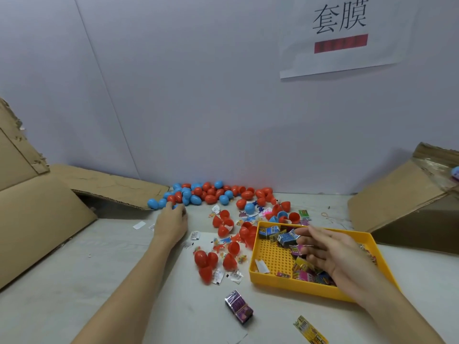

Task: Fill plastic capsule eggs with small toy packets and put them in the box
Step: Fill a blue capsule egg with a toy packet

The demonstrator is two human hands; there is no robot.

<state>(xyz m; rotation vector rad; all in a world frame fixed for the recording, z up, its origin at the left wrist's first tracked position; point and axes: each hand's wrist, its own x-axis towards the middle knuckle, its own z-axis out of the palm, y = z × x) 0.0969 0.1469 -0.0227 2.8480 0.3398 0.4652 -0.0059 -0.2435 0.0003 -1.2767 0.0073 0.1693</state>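
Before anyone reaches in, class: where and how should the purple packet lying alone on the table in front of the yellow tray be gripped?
Probably pinch the purple packet across its two long sides, coming straight down from above. It lies flat, apart from the yellow tray, with bare table around it.

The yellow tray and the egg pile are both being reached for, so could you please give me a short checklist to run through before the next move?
1. Left hand at the egg pile: ok, fingertips are at its near left edge.
2. Left grip on an egg: cannot tell, the fingers hide what is under them.
3. Right hand over the yellow tray: ok, fingers are spread above the packets.
4. Right grip on a packet: not ok, nothing is plainly pinched yet.
5. Packets left in the tray: ok, blue packets and pink ones lie there.
6. Cardboard box open on the left: ok, its flaps are folded out.
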